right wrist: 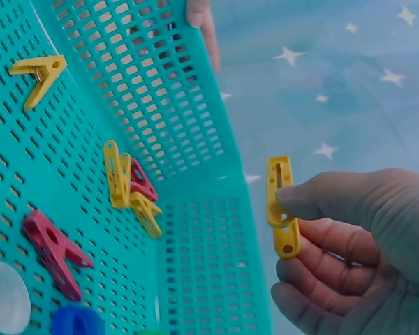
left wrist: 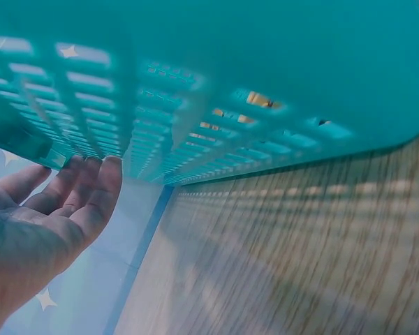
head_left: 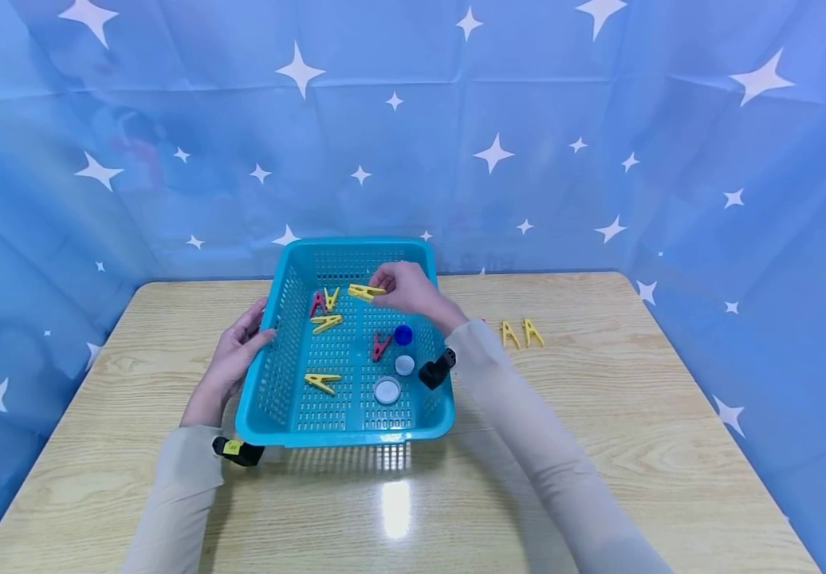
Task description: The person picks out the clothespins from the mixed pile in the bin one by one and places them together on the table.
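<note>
Right hand [right wrist: 363,237] pinching yellow clothespin [right wrist: 281,206], upright

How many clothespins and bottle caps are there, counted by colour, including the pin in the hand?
Yellow clothespins: 6, one held by the right hand, two on the table
Red clothespins: 2
Blue caps: 1
White caps: 2
Total: 11

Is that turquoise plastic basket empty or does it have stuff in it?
Not empty: the turquoise plastic basket holds yellow clothespegs, red clothespegs and bottle caps.
</note>
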`<state>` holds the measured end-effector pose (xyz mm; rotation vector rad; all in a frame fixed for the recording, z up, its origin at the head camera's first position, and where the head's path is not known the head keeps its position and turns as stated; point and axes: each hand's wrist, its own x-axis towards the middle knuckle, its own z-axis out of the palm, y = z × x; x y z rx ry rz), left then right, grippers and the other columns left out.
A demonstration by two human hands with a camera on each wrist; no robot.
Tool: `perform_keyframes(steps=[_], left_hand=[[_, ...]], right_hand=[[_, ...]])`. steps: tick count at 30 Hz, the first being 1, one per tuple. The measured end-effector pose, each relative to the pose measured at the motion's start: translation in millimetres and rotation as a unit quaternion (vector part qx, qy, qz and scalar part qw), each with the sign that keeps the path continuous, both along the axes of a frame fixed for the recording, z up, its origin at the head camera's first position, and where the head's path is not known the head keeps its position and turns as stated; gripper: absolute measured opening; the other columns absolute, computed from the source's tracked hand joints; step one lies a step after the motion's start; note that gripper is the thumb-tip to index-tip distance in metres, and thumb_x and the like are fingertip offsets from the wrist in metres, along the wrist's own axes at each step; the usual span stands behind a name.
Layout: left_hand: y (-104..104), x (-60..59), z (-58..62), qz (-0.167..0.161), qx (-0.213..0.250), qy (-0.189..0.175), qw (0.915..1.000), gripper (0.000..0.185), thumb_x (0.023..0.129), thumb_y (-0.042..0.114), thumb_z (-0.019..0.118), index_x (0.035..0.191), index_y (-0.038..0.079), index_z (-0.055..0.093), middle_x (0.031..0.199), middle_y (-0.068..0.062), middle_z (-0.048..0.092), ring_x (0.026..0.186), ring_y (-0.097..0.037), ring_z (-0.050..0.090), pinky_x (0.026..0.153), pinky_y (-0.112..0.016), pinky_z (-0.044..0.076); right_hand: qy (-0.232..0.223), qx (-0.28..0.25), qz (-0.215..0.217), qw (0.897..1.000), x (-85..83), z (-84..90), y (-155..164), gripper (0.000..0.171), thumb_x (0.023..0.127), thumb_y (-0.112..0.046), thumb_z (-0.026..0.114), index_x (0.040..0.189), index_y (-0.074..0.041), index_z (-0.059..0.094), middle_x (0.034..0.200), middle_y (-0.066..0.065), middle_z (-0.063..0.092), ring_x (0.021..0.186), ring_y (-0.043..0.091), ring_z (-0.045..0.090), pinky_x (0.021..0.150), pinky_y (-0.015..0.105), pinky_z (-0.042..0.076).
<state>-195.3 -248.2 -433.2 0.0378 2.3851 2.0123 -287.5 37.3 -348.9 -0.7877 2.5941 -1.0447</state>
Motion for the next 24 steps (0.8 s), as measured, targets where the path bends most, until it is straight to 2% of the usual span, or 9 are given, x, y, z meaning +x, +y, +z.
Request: perform_keyframes(steps=[13, 24], left_hand=[[0.3, 0.8, 2.7, -0.003, -0.004, -0.01, 0.9999, 0.061, 0.099, 0.02, 0.047, 0.152, 0.015, 0.017, 0.148, -0.02, 0.029, 0.128, -0.038, 0.037, 0.083, -0.026, 0.049], [0.0, 1.2, 2.6, -0.004, -0.006, -0.006, 1.0, 0.061, 0.099, 0.021, 0.047, 0.152, 0.015, 0.017, 0.147, -0.02, 0.03, 0.127, -0.038, 0.037, 0.083, -0.026, 0.05]], right_hand=[[0.039, -0.019, -0.045, 0.998, 12.0, 4.3, 41.3, 0.02, 0.086, -0.01, 0.068, 0.103, -0.002, 0.064, 0.098, 0.012, 0.062, 0.086, 0.024, 0.057, 0.078, 0.036, 0.048], [0.046, -0.051, -0.113, 0.991, 24.3, -1.1, 80.9, 0.021, 0.086, -0.01, 0.067, 0.105, -0.001, 0.064, 0.095, 0.013, 0.061, 0.085, 0.025, 0.056, 0.074, 0.037, 0.049]])
